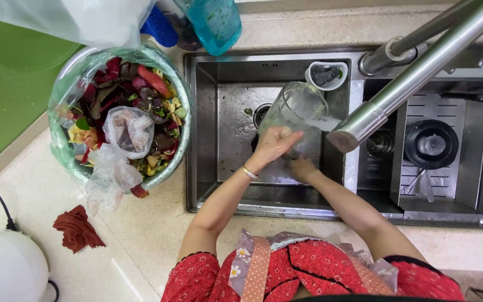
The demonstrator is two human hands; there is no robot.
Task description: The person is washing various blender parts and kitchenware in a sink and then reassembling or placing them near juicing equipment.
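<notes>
Clear glass jar (300,114) held over the left basin of the steel sink (219,168), just below the spout of the faucet (364,120). The jar's long axis tilts away from the person, mouth up toward the back wall. The left hand (275,144) is closed round the jar's near side. The right hand (302,168) sits lower, at the jar's base, its grip hidden. Both hands touch the jar; the left lies higher on it. A bowl of vegetable scraps (121,120) stands on the surface (141,235) to the left.

Jar (296,114) over sink (227,89), under tap (364,120); scrap bowl (180,100) left of sink; cloth (77,228) before bowl.
</notes>
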